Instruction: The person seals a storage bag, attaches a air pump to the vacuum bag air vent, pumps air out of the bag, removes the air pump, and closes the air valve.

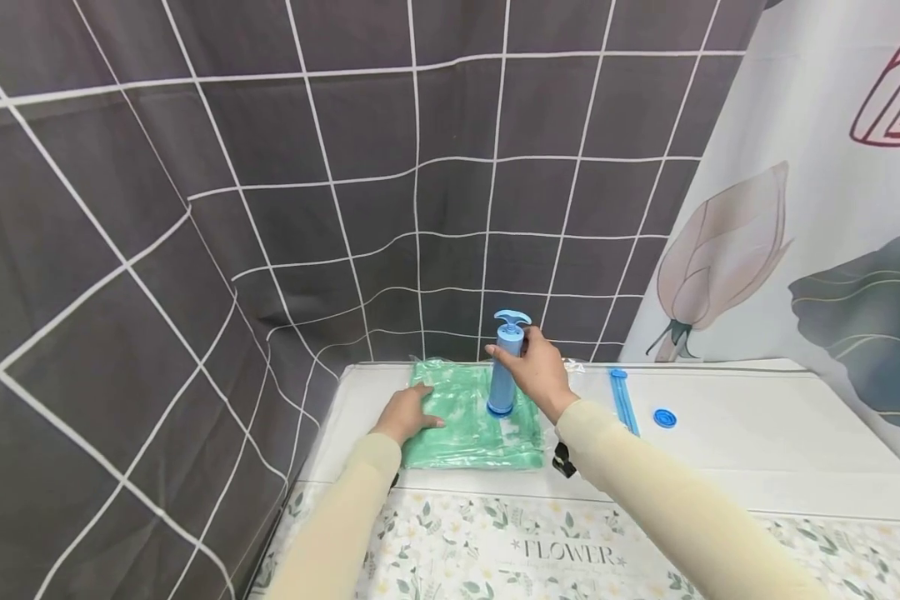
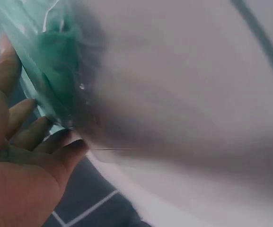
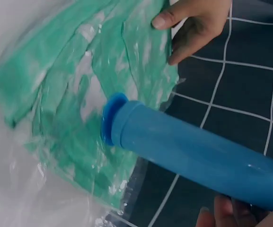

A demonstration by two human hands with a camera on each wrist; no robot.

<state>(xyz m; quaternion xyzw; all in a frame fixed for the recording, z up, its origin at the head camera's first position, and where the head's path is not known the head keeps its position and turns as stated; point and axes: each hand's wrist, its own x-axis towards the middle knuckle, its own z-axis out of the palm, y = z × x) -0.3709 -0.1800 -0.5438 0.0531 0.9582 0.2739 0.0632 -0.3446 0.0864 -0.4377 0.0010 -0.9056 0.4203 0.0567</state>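
A clear vacuum storage bag [image 1: 453, 437] with green folded fabric inside lies flat on the white surface. On its right part stands a blue hand pump [image 1: 503, 379], upright, its base on the bag's round blue valve [image 3: 111, 118]. My right hand [image 1: 543, 375] grips the pump's barrel near the top, below the T-shaped handle [image 1: 512, 317], which sits low. With fingers spread, my left hand [image 1: 405, 414] rests at the bag's left edge, its thumb over the top. The left wrist view shows those fingertips against the bag's side.
To the right of the bag lie a blue strip [image 1: 624, 400] and a round blue cap [image 1: 664, 418]. A dark grid-patterned curtain [image 1: 450, 200] hangs behind and to the left. A floral cloth [image 1: 570, 533] covers the front.
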